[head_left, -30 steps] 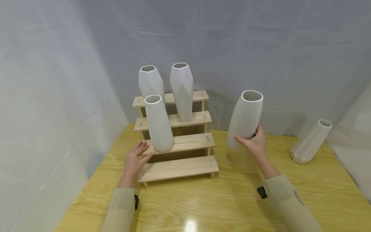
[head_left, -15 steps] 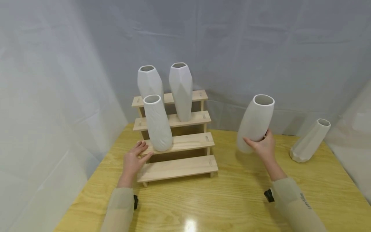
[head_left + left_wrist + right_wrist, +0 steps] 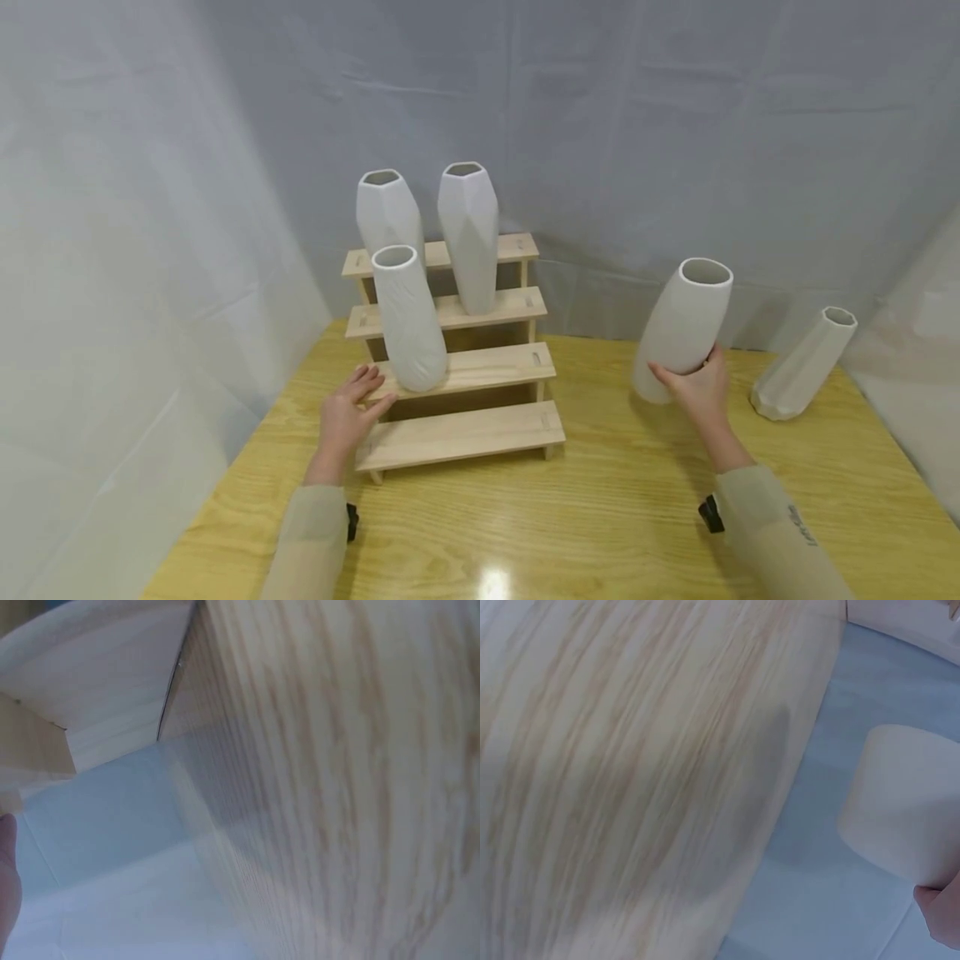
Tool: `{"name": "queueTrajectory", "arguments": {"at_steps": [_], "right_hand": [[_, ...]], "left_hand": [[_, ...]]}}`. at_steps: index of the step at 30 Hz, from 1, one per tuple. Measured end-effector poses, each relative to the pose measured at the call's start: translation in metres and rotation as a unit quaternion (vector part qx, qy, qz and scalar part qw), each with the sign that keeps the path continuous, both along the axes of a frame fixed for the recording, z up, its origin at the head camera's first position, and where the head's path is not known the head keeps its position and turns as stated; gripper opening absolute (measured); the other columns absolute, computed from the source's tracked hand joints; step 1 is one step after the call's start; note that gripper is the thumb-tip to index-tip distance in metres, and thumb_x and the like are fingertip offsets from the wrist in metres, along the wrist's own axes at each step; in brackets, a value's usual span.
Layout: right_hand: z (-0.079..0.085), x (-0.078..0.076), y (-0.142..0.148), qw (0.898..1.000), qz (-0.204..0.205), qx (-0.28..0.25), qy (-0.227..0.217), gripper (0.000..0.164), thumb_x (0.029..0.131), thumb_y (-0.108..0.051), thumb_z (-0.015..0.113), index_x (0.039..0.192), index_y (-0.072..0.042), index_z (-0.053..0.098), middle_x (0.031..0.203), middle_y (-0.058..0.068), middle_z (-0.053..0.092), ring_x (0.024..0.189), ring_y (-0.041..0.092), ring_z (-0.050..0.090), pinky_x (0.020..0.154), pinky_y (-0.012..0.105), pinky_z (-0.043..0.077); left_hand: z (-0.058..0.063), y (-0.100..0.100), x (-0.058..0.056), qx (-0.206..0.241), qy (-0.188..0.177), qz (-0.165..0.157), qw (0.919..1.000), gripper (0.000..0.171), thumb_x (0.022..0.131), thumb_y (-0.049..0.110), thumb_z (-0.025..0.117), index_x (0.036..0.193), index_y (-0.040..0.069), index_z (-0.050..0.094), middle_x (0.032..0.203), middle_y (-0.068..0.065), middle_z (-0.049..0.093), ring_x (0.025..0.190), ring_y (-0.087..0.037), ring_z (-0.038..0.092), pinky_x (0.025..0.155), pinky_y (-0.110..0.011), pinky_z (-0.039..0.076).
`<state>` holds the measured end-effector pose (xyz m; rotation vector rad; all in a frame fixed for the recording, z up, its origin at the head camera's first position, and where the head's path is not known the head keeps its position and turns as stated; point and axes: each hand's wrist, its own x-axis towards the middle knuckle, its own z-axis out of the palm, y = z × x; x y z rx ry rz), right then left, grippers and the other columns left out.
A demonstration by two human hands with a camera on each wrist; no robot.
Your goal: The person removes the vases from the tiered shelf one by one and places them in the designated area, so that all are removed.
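Observation:
My right hand point(image 3: 697, 387) grips a smooth white vase point(image 3: 686, 321) low on its side, fingers behind it and thumb across the front. The vase leans slightly right, its oval mouth up. In the right wrist view the lower end of this vase point(image 3: 904, 799) shows apart from the tabletop, with a shadow on the wood. On the left, my left hand point(image 3: 348, 412) rests at the left end of a four-step wooden stand point(image 3: 487, 433), fingers fairly straight and thumb spread. Beside those fingers, a white vase with a carved surface point(image 3: 408, 325) stands on the second step from the bottom.
Two faceted white vases stand higher up, one on the top step point(image 3: 386, 212) and another on the step below point(image 3: 471, 242). A slim ribbed vase point(image 3: 802, 367) is at the table's right. Pale cloth point(image 3: 600, 150) hangs behind the wooden table point(image 3: 600, 517).
My right hand has carried the smooth vase to the right and lower, nearer the ribbed vase. My left hand and the stand have stayed in place.

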<state>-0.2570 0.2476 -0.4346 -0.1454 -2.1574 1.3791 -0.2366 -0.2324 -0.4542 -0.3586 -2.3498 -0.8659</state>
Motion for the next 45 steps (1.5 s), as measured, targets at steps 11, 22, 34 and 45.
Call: {"name": "queueTrajectory", "arguments": {"at_steps": [11,22,34,45], "right_hand": [[-0.012,0.0,0.019,0.999,-0.042,0.002,0.002,0.08,0.058,-0.014,0.081,0.121,0.009,0.038,0.113,0.025,0.048,0.102,0.036,0.046,0.085,0.049,0.036],[-0.022,0.0,0.039,0.998,-0.062,-0.007,-0.006,0.08,0.058,-0.012,0.08,0.123,0.008,0.036,0.113,0.024,0.047,0.102,0.034,0.045,0.087,0.046,0.035],[-0.029,0.001,0.054,0.996,-0.083,0.0,-0.014,0.08,0.059,-0.01,0.078,0.122,0.012,0.033,0.112,0.028,0.045,0.101,0.037,0.043,0.087,0.048,0.035],[-0.033,0.001,0.063,0.994,-0.107,0.007,0.005,0.078,0.057,-0.008,0.079,0.119,0.011,0.036,0.11,0.025,0.045,0.099,0.035,0.044,0.086,0.047,0.035]], "left_hand": [[0.0,0.0,0.0,0.007,-0.018,0.004,0.9998,0.038,0.069,0.016,0.076,0.099,-0.004,0.065,0.112,-0.016,0.057,0.111,-0.031,0.048,0.091,-0.045,0.039],[0.001,0.002,0.001,0.006,-0.007,0.0,1.0,0.038,0.068,0.015,0.077,0.098,-0.005,0.065,0.111,-0.018,0.057,0.11,-0.033,0.049,0.09,-0.046,0.039],[0.001,0.002,0.001,0.003,0.011,-0.005,0.9999,0.037,0.067,0.014,0.077,0.096,-0.006,0.066,0.109,-0.019,0.058,0.107,-0.034,0.05,0.088,-0.047,0.04],[-0.001,0.0,-0.001,-0.002,0.018,-0.003,0.9998,0.037,0.067,0.015,0.077,0.096,-0.005,0.066,0.109,-0.018,0.059,0.107,-0.033,0.051,0.088,-0.046,0.041]]}}
